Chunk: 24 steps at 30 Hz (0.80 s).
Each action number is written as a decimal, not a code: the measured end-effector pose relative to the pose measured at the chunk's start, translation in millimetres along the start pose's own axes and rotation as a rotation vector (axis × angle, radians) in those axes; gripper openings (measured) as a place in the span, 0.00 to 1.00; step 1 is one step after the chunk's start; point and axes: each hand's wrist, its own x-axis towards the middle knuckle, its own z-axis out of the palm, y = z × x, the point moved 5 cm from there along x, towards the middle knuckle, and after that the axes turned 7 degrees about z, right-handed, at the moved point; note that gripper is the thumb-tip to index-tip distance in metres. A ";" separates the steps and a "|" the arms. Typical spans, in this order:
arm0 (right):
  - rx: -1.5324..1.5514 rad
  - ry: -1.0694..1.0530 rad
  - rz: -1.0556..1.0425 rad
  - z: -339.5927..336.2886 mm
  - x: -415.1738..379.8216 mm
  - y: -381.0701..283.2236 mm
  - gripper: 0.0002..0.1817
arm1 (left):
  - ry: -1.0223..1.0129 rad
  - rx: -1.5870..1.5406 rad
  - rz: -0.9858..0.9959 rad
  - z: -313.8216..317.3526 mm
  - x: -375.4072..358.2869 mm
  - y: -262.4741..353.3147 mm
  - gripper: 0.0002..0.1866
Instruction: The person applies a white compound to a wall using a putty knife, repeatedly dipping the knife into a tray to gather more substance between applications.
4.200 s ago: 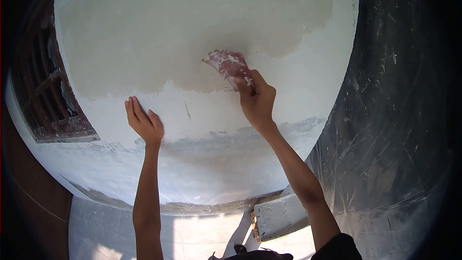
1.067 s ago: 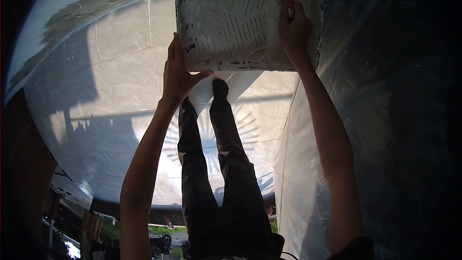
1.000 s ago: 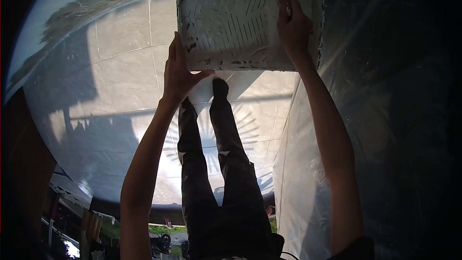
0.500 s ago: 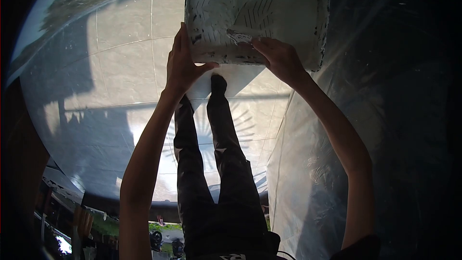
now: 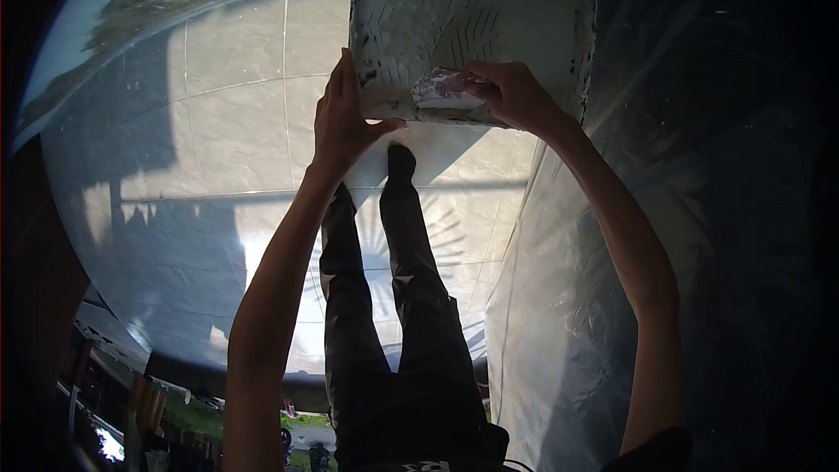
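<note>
A paint tray [image 5: 516, 22] crusted with off-white paint, with rows of slanted dark ridge marks on its bed, is at the top of the view. My left hand [image 5: 341, 122] grips its near left corner, fingers along the left side and thumb under the near edge. My right hand [image 5: 520, 100] is over the near part of the tray, fingers closed on a flat, pinkish scraper-like piece [image 5: 446, 87] smeared with white. The piece lies against the tray's bed close to the near edge. My fingers hide its right end.
Below are my dark-trousered legs [image 5: 411, 253] on a sunlit tiled floor [image 5: 232, 140] streaked with shadows. Clear plastic sheeting [image 5: 568, 323] hangs or drapes along the right side. Grass [image 5: 188, 411] and clutter show beyond the floor's edge at the lower left.
My right hand has turned and the pinkish piece now shows its broad face, nearer the tray's near edge. The tray's left edge and my left hand sit slightly further right and lower in view.
</note>
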 end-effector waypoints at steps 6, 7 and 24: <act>-0.011 -0.213 0.136 -12.2 28.5 10.2 0.16 | -0.024 0.012 -0.028 -1.9 -0.1 3.0 0.68; 0.041 -0.237 0.176 -12.7 29.2 12.2 0.17 | -0.030 0.024 -0.035 -2.3 -0.8 3.0 0.68; 0.819 -0.158 0.279 -128.1 -37.4 -111.5 0.20 | 0.146 0.041 0.083 -124.6 8.9 55.5 0.52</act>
